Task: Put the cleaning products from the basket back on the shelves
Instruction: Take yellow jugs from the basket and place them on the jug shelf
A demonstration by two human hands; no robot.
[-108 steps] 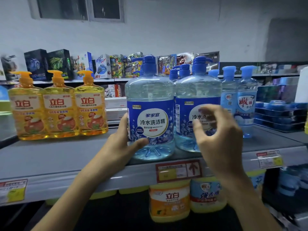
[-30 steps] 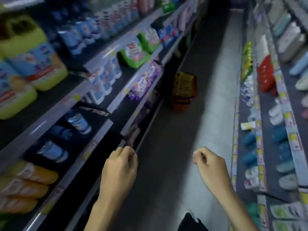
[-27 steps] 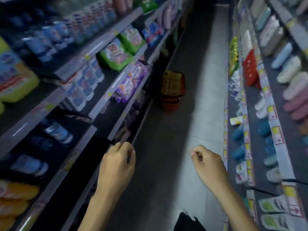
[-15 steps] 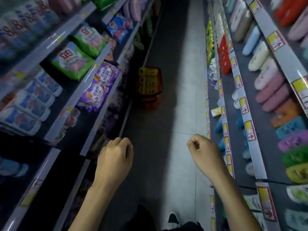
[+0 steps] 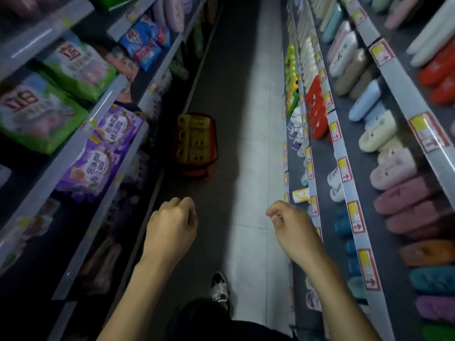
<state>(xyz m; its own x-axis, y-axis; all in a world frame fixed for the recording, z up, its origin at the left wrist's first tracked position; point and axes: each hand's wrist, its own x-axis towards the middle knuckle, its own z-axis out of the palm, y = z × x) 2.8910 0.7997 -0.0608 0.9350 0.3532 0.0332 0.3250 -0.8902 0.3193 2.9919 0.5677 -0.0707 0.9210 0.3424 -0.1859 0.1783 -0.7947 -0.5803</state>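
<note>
A red shopping basket (image 5: 213,141) stands on the aisle floor ahead of me, close to the foot of the left shelves. Several yellow products (image 5: 193,140) fill it. My left hand (image 5: 172,227) hangs in front of me with its fingers curled shut and nothing in it. My right hand (image 5: 289,223) is level with it and to its right, also loosely fisted and holding nothing. Both hands are well short of the basket.
Left shelves (image 5: 73,141) carry green bags (image 5: 41,112), purple bags (image 5: 103,148) and blue packs (image 5: 145,43). Right shelves (image 5: 349,198) hold slippers (image 5: 391,168) and red items (image 5: 317,107). A narrow grey floor strip (image 5: 248,143) runs between them. My shoe (image 5: 219,286) is below.
I let go of the blue bottles on the shelf and turned down the aisle. Over the last second the basket has come nearer; both hands stay fisted.
</note>
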